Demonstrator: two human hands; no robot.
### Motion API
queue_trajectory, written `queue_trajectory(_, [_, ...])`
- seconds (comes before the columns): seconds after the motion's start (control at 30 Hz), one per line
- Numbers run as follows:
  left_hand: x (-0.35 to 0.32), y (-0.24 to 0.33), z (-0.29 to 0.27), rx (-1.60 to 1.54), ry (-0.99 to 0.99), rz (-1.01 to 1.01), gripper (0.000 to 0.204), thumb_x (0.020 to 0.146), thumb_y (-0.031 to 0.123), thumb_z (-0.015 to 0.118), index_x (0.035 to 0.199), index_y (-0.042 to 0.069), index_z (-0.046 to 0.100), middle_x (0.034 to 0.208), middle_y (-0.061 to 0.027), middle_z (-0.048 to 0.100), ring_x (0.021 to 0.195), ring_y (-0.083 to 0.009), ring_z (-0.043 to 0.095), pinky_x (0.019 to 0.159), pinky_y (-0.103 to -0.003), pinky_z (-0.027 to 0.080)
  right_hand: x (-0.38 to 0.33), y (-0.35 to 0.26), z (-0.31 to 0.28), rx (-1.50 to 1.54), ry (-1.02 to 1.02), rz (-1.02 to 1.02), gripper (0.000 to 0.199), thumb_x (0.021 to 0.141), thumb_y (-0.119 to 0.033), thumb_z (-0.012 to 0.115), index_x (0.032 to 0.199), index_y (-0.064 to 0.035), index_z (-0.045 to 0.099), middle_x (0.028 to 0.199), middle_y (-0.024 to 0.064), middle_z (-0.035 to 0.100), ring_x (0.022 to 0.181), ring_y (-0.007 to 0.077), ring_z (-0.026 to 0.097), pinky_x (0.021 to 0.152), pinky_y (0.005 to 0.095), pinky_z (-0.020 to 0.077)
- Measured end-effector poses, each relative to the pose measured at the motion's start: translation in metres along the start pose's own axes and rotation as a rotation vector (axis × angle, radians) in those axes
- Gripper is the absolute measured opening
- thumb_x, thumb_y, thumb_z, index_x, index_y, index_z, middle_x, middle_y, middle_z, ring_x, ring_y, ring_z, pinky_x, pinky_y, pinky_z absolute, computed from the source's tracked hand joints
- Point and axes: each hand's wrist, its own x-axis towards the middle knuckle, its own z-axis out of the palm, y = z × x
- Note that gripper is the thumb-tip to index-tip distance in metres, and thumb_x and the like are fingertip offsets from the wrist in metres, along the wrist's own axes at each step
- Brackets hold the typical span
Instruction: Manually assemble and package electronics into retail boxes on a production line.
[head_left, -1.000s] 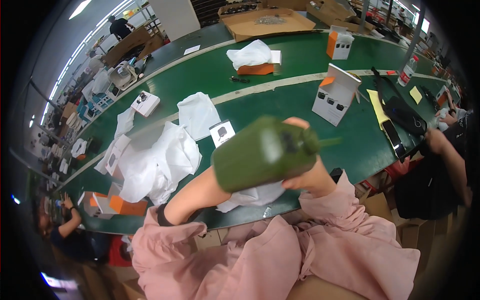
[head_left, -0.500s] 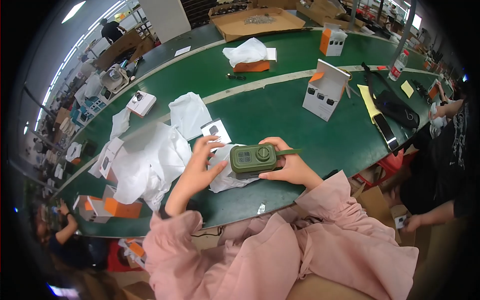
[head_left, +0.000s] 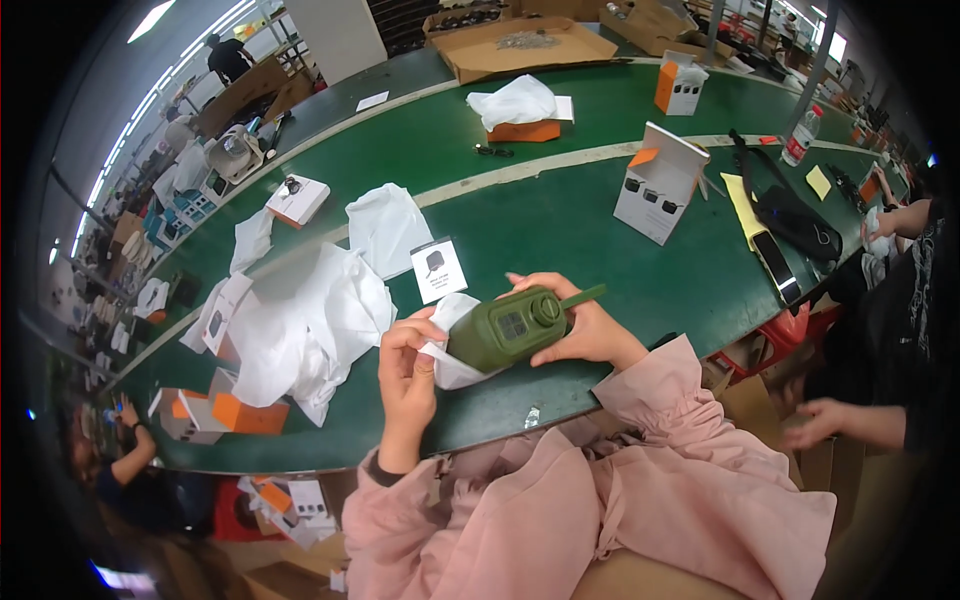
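The green handheld device [head_left: 505, 328], a small radio-like unit w/ a stub antenna pointing right, sits just above the near edge of the green bench [head_left: 560, 225], held roughly level in front of the person. Right hand [head_left: 580, 325] is wrapped round its right end, fingers curled over the top and thumb underneath, so it's gripping the device firmly. Left hand [head_left: 408, 362] pinches the edge of a white soft bag [head_left: 447, 350] whose mouth is at the device's left end; fingers closed on the bag material, not on the device itself.

Progress, as I judge it: the device's left end is touching or just inside the bag opening, but most of the body is still bare, so the bagging looks barely begun. Left to do, probably: slide the unit fully in, and then box it.

Nearby: a small white card w/ a product picture [head_left: 438, 269] lies just beyond the hands, a heap of white wrapping sheets [head_left: 310, 320] to the left, and orange-and-white cartons [head_left: 225, 415] at the near left. An opened white box [head_left: 658, 183] stands further right. Another person's arm [head_left: 850, 420] shows at the far right, well apart
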Motion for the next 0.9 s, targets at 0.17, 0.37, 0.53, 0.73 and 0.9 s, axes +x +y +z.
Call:
queue_trajectory(0.17, [0.0,0.025,0.033,-0.168,0.167,-0.057,0.051,0.084,0.015,0.064,0.124,0.004,0.034,0.123,-0.0168,0.046,0.115,-0.0236,0.044,0.099,-0.037,0.034,0.011,-0.04,0.032,0.395,0.167,0.137,0.08,0.067,-0.015,0.083,0.132,-0.0084,0.037,0.126,0.006,0.046,0.117,0.0167,0.047,0.094,0.0309,0.0424])
queue_trajectory(0.37, [-0.003,0.03,0.044,-0.629,0.347,-0.432,0.059,0.081,0.02,0.068,0.129,0.002,0.038,0.117,-0.0098,0.053,0.108,-0.0208,0.053,0.095,-0.036,0.041,0.005,-0.061,0.038,0.209,0.242,0.0,0.083,0.069,-0.023,0.082,0.133,-0.0073,0.032,0.13,0.0109,0.042,0.123,0.0256,0.042,0.097,0.0378,0.0427])
queue_trajectory(0.53, [-0.012,0.027,0.047,-0.766,0.428,-0.41,0.055,0.084,0.019,0.064,0.129,0.003,0.039,0.116,-0.0084,0.054,0.105,-0.0223,0.055,0.094,-0.036,0.043,-0.004,-0.062,0.019,-0.232,0.046,-0.183,0.031,0.068,-0.008,0.078,0.094,-0.0067,0.061,0.132,0.0158,0.04,0.128,0.0314,0.037,0.099,0.0433,0.0437])
queue_trajectory(0.73, [-0.003,0.019,0.026,-0.289,-0.039,-0.469,0.091,0.073,0.018,0.076,0.144,0.0,0.022,0.129,-0.0133,0.048,0.117,-0.0201,0.047,0.101,-0.032,0.035,-0.012,-0.049,0.024,-0.43,0.395,-0.245,0.017,0.07,0.006,0.068,0.081,-0.0048,0.064,0.107,0.0124,0.044,0.106,0.0262,0.054,0.085,0.0345,0.0482])
queue_trajectory(0.9, [-0.023,-0.013,0.042,-0.355,0.14,-0.481,0.061,0.095,0.033,0.05,0.141,-0.001,0.03,0.136,-0.0143,0.045,0.121,-0.0204,0.046,0.103,-0.033,0.033,-0.019,-0.02,0.032,-0.252,0.422,-0.235,0.016,0.073,0.008,0.066,0.082,-0.0053,0.065,0.116,0.0119,0.038,0.118,0.0304,0.047,0.094,0.0397,0.0454])
